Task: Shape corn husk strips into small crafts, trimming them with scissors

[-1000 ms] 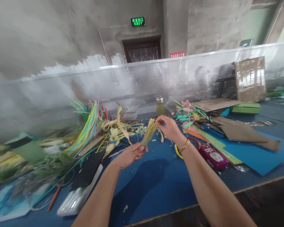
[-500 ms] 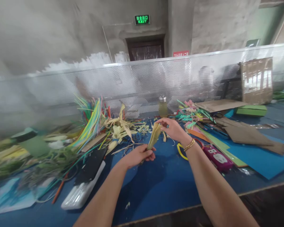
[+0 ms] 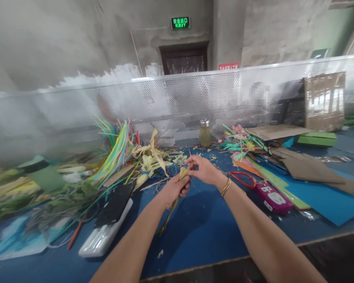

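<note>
My left hand (image 3: 173, 191) is closed around a pale yellow strip that looks like a dried corn husk (image 3: 183, 173). Its folded end pokes out above my left fist, while a thin twisted tail hangs below, over the blue table. My right hand (image 3: 203, 169), with a gold bracelet at the wrist, has thumb and fingers pinched at the husk's upper end. Beyond my hands lies a heap of loose dried husks (image 3: 153, 159) with tangled blue strands beside it.
Colourful pipe cleaners (image 3: 118, 137) stand at the left. A black phone (image 3: 115, 206) lies on a white case (image 3: 97, 243). To the right are red-handled scissors (image 3: 243, 175), a purple power strip (image 3: 273, 198) and blue card (image 3: 336, 204). A lidded bottle (image 3: 204, 135) stands before the perforated screen.
The right hand has moved down and left, closer to my left hand. Less husk shows above the left fist, and its tail now hangs visibly below.
</note>
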Tool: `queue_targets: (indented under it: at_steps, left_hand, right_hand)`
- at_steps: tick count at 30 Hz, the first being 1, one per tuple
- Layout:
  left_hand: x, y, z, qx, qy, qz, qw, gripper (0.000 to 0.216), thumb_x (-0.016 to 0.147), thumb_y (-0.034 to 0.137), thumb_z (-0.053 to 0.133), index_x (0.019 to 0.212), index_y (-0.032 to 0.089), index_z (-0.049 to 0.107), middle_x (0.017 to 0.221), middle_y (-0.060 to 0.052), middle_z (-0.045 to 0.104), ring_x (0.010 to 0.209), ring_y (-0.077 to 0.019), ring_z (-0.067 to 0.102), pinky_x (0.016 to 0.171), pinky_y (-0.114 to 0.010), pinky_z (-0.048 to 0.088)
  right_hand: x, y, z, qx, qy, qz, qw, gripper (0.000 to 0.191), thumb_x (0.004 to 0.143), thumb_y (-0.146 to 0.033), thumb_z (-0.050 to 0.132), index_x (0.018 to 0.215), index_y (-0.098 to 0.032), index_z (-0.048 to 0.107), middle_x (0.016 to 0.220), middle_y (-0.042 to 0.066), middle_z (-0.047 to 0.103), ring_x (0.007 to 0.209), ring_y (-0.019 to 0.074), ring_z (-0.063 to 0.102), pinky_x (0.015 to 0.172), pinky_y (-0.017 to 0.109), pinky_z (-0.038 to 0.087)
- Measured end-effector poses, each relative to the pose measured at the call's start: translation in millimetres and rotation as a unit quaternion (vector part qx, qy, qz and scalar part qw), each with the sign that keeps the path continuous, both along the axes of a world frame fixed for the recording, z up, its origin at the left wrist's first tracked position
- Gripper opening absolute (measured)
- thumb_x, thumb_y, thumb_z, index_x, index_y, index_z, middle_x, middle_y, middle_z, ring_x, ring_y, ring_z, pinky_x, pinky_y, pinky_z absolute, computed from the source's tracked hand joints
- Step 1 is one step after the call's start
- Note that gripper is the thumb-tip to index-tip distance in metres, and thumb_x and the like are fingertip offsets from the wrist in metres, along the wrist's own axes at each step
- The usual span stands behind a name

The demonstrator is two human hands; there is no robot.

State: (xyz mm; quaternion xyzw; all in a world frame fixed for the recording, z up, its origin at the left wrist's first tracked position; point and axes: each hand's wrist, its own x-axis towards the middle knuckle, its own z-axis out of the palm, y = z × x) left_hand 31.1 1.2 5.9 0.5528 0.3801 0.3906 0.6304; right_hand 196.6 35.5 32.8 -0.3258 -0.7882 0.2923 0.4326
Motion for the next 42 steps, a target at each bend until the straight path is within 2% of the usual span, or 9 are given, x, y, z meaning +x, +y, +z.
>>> queue_targets:
  at_steps: [5,13,23,28,31,33,35,38,42]
  left_hand:
    - [0,0,0.7,-0.006,0.000,-0.025,1.000,0.029,0.079,0.039,0.063,0.090,0.018,0.047,0.062,0.007,0.037,0.045,-0.0039,0.029,0.042,-0.017,0.018]
    - [2,0,-0.2,-0.024,-0.018,-0.044,0.999,0.027,0.079,0.036,0.062,0.089,0.018,0.046,0.059,0.008,0.031,0.043,-0.0037,0.026,0.043,-0.018,0.015]
    - [2,0,-0.6,-0.052,-0.026,-0.049,0.997,0.031,0.079,0.041,0.064,0.084,0.018,0.044,0.057,0.009,0.027,0.042,-0.0033,0.024,0.044,-0.017,0.012]
    - [3,-2,-0.4,-0.051,-0.016,-0.048,0.997,0.031,0.079,0.042,0.063,0.082,0.019,0.043,0.058,0.009,0.026,0.043,-0.0036,0.022,0.045,-0.018,0.012]
    - [5,-1,-1.6,0.003,0.023,-0.006,1.000,0.030,0.080,0.044,0.060,0.084,0.019,0.044,0.059,0.009,0.027,0.045,-0.0052,0.023,0.046,-0.019,0.016]
    - [5,1,-2.1,0.089,0.087,0.076,0.989,0.028,0.080,0.042,0.059,0.088,0.019,0.047,0.061,0.006,0.034,0.050,-0.0082,0.032,0.049,-0.021,0.025]
    - [3,2,-1.7,0.185,0.162,0.171,0.954,0.026,0.079,0.038,0.061,0.092,0.018,0.050,0.070,0.002,0.045,0.064,-0.0142,0.045,0.060,-0.026,0.036]
    - [0,1,0.6,0.282,0.232,0.234,0.901,0.030,0.078,0.032,0.060,0.104,0.017,0.053,0.095,-0.008,0.056,0.096,-0.0255,0.052,0.085,-0.037,0.039]
    - [5,-7,3.0,0.334,0.252,0.231,0.878,0.045,0.076,0.022,0.060,0.120,0.016,0.051,0.117,-0.014,0.053,0.119,-0.0299,0.042,0.103,-0.045,0.030]
  right_hand:
    - [1,0,0.1,-0.023,0.024,0.024,0.999,0.021,0.071,-0.011,0.061,0.088,-0.018,0.051,0.073,-0.002,0.060,0.055,0.0092,0.056,0.057,0.024,0.046]
    - [4,5,-1.8,0.049,-0.001,-0.018,0.999,0.018,0.069,-0.009,0.061,0.082,-0.017,0.053,0.077,0.000,0.060,0.070,0.0114,0.056,0.068,0.026,0.046]
    - [5,8,-3.7,0.069,-0.072,-0.041,0.994,0.028,0.073,-0.008,0.059,0.097,-0.020,0.067,0.078,-0.001,0.064,0.068,0.0105,0.054,0.066,0.024,0.041]
    - [5,9,-5.2,0.060,-0.071,-0.029,0.995,0.029,0.075,-0.009,0.058,0.098,-0.022,0.069,0.080,-0.001,0.065,0.071,0.0107,0.056,0.069,0.025,0.042]
    - [7,12,-7.2,0.047,-0.040,-0.013,0.998,0.034,0.075,-0.010,0.058,0.106,-0.022,0.067,0.081,0.000,0.066,0.073,0.0116,0.058,0.072,0.027,0.046]
    - [8,13,-9.0,0.030,0.006,-0.006,1.000,0.043,0.075,-0.012,0.060,0.117,-0.022,0.061,0.090,0.003,0.067,0.080,0.0131,0.061,0.077,0.030,0.048]
    - [6,13,-10.7,-0.009,0.048,-0.008,0.999,0.047,0.074,-0.015,0.064,0.120,-0.021,0.057,0.100,0.007,0.067,0.086,0.0147,0.063,0.081,0.033,0.050]
    - [-3,9,-12.6,-0.078,0.065,0.012,0.995,0.040,0.071,-0.026,0.071,0.109,-0.018,0.062,0.098,0.008,0.067,0.086,0.0160,0.063,0.079,0.032,0.051]
    - [-17,4,-13.6,-0.106,0.092,0.017,0.990,0.028,0.071,-0.037,0.072,0.087,-0.015,0.065,0.084,0.004,0.067,0.076,0.0142,0.061,0.071,0.028,0.049]
